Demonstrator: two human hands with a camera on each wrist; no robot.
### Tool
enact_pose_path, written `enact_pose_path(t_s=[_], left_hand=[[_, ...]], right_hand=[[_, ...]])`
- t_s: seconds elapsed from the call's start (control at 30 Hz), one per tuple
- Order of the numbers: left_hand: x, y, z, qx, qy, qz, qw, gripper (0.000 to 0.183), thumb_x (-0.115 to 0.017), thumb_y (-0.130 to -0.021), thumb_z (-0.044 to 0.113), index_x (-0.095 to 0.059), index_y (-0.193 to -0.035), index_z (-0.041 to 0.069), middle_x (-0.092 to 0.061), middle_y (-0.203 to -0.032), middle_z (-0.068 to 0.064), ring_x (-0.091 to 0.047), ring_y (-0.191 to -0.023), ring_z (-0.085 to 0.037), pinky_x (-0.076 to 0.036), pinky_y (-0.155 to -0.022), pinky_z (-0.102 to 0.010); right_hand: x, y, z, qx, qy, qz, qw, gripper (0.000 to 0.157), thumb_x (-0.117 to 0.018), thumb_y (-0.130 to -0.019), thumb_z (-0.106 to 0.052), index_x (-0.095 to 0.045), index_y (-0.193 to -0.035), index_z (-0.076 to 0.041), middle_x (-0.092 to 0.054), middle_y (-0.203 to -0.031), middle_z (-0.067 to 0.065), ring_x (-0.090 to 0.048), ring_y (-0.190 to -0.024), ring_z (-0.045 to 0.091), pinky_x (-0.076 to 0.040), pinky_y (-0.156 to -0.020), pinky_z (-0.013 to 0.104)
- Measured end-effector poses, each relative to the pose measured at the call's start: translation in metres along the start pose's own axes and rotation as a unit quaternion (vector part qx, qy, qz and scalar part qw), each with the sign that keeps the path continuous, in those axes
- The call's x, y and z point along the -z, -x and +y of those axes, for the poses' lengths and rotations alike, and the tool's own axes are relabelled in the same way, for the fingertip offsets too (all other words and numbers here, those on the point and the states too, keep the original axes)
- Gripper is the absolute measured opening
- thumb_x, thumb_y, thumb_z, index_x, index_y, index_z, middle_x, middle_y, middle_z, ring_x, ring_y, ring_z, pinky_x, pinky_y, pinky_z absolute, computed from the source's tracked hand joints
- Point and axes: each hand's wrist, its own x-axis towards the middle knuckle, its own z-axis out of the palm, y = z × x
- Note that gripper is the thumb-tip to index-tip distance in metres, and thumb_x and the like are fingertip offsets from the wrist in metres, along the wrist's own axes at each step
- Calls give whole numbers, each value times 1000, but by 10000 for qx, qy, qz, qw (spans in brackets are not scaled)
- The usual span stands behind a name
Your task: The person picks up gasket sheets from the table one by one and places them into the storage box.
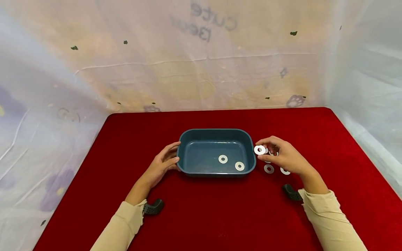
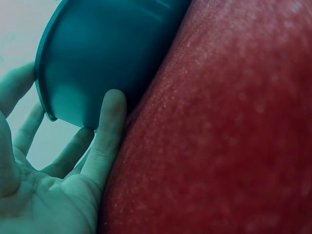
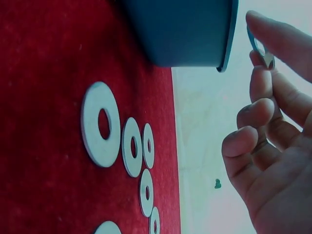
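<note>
A dark blue rectangular plastic tub [image 1: 201,151] stands on the red cloth. Two flat metal washers [image 1: 220,159] lie inside it, towards its front right. My left hand [image 1: 157,167] rests spread fingertips against the tub's left end; in the left wrist view they touch its outer wall [image 2: 83,63]. Just outside the right rim, my right hand [image 1: 287,157] pinches a washer [image 1: 259,146] between thumb and fingertips. The right wrist view has this washer edge-on, raised above the cloth. Below that hand, several loose washers [image 3: 93,141] lie flat, some partly hidden in the head view.
Red cloth [image 1: 201,212] covers the table. Behind it hangs a pale printed curtain [image 1: 176,76], with whitish sheeting [image 1: 361,87] along the right side. A dark curved strap piece [image 1: 154,207] sits at the left wrist, another [image 1: 291,192] at the right.
</note>
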Motion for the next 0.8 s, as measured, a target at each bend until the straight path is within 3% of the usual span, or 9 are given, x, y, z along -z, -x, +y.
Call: enact_pose_path(t_s=[0.37, 0.8], left_hand=[[1, 0, 0, -99, -53, -47, 9999, 57, -50, -104, 10, -28, -156, 11, -32, -154, -24, -54, -123, -18, -58, -83, -31], [2, 2, -2, -69, -24, -82, 9999, 57, -50, -104, 9, -27, -156, 12, -32, -154, -26, -55, -124, -19, -58, -85, -32]], right_hand=[[-7, -3, -8, -94, -204, -241, 9995, 36, -78, -87, -20, -67, -121, -17, -58, -93, 11, -51, -79, 16, -45, -66, 24], [-21, -8, -9, -18, -562, -368, 9977, 38, -76, -89, -18, -66, -124, -12, -54, -92, 4, -52, -80, 15, -47, -66, 22]])
